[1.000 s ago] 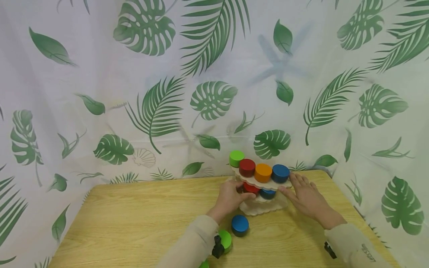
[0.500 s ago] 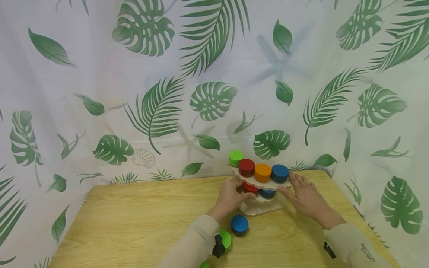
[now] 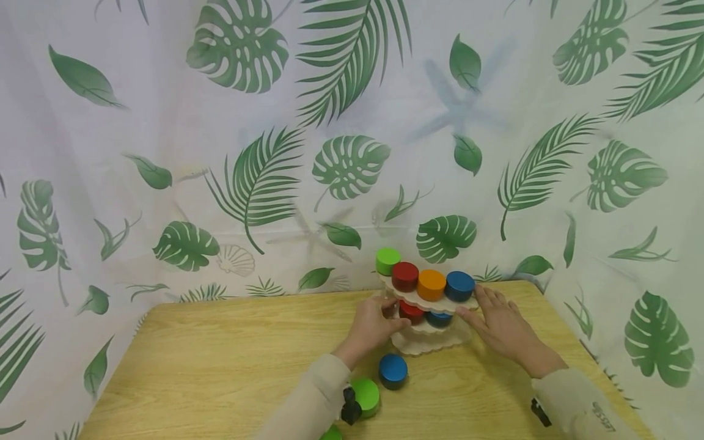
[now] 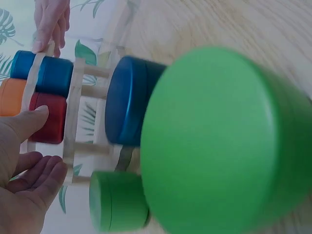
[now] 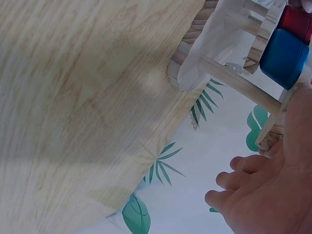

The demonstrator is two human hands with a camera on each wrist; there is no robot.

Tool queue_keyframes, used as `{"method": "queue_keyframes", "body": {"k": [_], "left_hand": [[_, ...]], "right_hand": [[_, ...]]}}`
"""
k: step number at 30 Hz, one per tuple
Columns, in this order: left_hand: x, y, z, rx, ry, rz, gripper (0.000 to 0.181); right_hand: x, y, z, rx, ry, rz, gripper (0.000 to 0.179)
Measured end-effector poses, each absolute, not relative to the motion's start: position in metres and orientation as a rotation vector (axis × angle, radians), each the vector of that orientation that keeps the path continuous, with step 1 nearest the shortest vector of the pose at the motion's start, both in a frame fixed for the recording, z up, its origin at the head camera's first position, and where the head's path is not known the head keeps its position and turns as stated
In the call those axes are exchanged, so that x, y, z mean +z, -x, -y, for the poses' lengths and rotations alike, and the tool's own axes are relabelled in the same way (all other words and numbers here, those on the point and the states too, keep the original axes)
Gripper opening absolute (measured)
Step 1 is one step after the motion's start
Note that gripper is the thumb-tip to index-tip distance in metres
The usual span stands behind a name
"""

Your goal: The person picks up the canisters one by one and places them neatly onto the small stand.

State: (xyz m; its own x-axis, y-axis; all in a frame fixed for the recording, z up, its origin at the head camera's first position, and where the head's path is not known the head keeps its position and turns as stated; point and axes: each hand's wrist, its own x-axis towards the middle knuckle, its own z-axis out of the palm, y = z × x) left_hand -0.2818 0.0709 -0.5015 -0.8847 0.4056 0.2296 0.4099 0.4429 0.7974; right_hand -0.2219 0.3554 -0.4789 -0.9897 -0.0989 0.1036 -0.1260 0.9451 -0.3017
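Observation:
A tiered wooden stand (image 3: 434,343) with scalloped shelves stands at the back right of the table. Its top shelf bears a green (image 3: 388,261), a dark red (image 3: 405,276), an orange (image 3: 431,285) and a blue round block (image 3: 459,286). Below, a red block (image 3: 411,312) and a blue block (image 3: 439,319) sit on the middle shelf. My left hand (image 3: 370,324) is at that shelf's left side, thumb extended at the red block, other fingers loosely bent and apart from it. My right hand (image 3: 506,327) holds the top shelf's right end between thumb and forefinger.
A blue block (image 3: 393,371) and a green block (image 3: 366,397) stand on the wooden table (image 3: 231,360) before the stand. Another green block (image 3: 332,433) is partly cut off at the bottom edge. A leaf-printed curtain (image 3: 352,208) hangs behind.
My left hand has drawn back slightly to the left, and more of the red block on the middle shelf shows. The right hand has stayed at the top shelf.

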Motion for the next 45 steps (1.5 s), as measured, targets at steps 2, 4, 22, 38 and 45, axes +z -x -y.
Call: {"method": "queue_keyframes", "body": {"k": [2, 4, 22, 38, 45], "left_hand": [[-0.502, 0.283, -0.063, -1.48, 0.752, 2.651, 0.043], [-0.502, 0.283, -0.054, -1.478, 0.753, 2.631, 0.042], [-0.511, 0.28, 0.027, -1.665, 0.817, 2.69, 0.055], [-0.524, 0.256, 0.052, -1.76, 0.997, 2.782, 0.056], [-0.523, 0.236, 0.07, -1.793, 1.11, 2.799, 0.048]], "right_hand": [[-0.479, 0.222, -0.355, 0.48, -0.175, 3.015, 0.086], [-0.479, 0.222, -0.355, 0.488, -0.177, 3.017, 0.086], [-0.479, 0.22, -0.359, 0.527, -0.168, 3.018, 0.087], [-0.483, 0.221, -0.357, 0.548, -0.184, 3.019, 0.086], [-0.48, 0.223, -0.354, 0.561, -0.18, 3.027, 0.088]]}}
